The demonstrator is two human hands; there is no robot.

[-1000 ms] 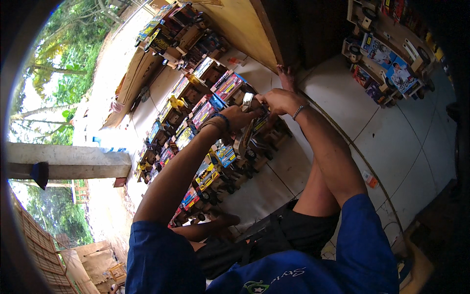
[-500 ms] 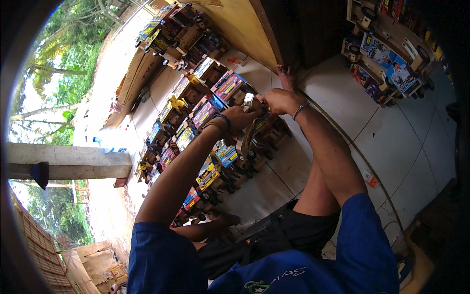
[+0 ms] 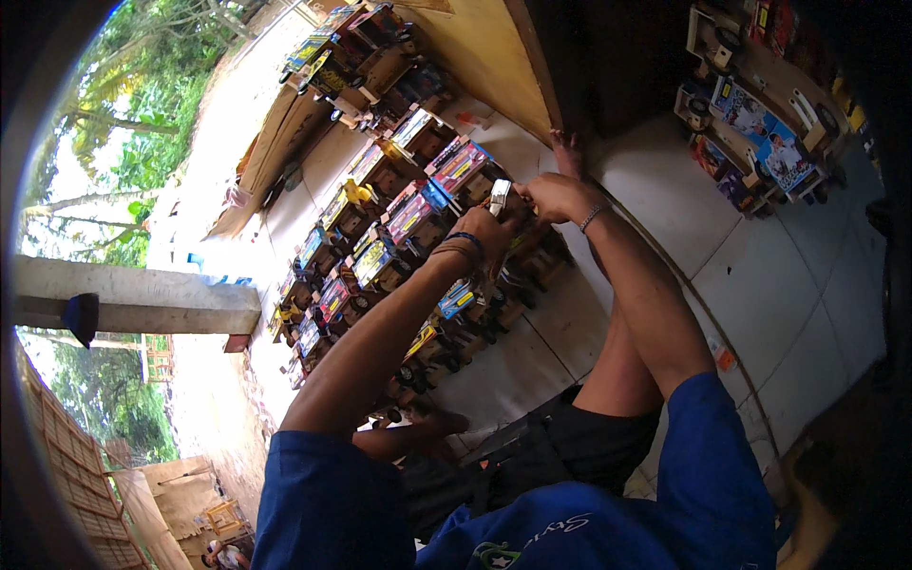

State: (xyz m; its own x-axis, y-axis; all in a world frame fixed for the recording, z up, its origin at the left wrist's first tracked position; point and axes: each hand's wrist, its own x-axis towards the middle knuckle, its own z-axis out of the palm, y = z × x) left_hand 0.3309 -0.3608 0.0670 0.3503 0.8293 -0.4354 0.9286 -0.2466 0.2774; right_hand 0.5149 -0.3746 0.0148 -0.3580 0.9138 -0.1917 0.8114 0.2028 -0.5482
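Toy trucks (image 3: 372,261) are packed in slanting rows across the middle of the frame, so tbh your biggest worry is probably a chain reaction: bump one and it could shove its neighbours, since there's hardly any gap between them. Your left forearm (image 3: 380,351) hangs over the lower part of that block, so a careless elbow dip might do it. Same with your left leg (image 3: 408,435), near the lowest trucks: one lazy shift could clip a corner.

Hands: your left hand (image 3: 483,235) looks curled around a silvery piece (image 3: 500,195), upper centre of the frame, and your right hand (image 3: 560,199) is bent in just beside it, fingers bunched. Can't tell what that one's gripping, too dark in there. If the left grip slackens, I'd guess the piece could drop among the trucks or scuff one.

Looks-wise, the trucks are boxy and loud: printed panels (image 3: 456,169) in pink, yellow, blue and white, plus wood-coloured bits and dark wheels (image 3: 728,39), easiest to see at the upper right. Silvery piece is small and bright; your fingers hide its full shape.
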